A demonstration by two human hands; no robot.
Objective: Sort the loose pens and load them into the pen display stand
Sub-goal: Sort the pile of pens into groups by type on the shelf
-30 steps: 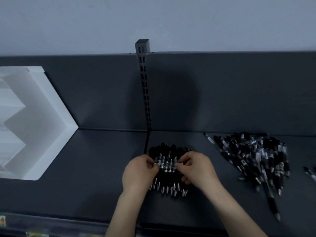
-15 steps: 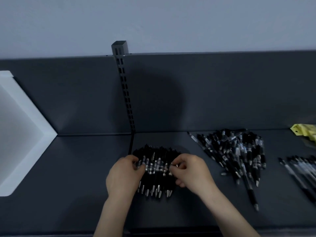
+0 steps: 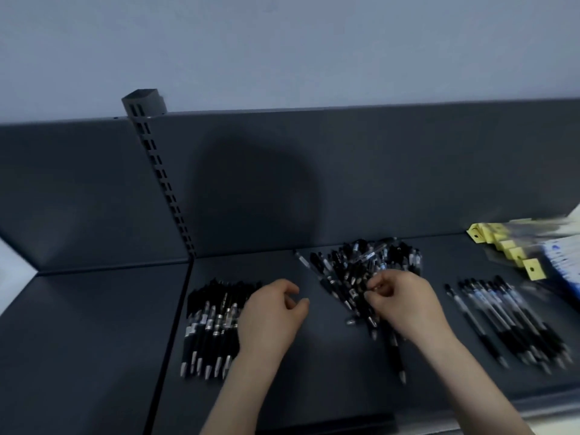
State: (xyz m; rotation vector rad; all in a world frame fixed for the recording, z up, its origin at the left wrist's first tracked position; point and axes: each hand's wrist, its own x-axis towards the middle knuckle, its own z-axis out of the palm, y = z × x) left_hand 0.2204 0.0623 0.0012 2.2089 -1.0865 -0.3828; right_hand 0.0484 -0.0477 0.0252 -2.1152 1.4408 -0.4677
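Picking through jumbled black plastic pens (image 3: 351,271) beneath it, right hand (image 3: 405,304) curls, grip unclear; left hand (image 3: 270,318) hovers slack, empty.

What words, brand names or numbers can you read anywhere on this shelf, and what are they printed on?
No text is readable in this view.
Aligned pens: pale label bands, print too blurred.
Loose pen pile: light labels, too small and blurred.
Right pen row: blurred, unreadable.
Yellow hang cards: no print visible, only a dark hole.
Blue and white packets: blue marks, motion-blurred, unreadable.
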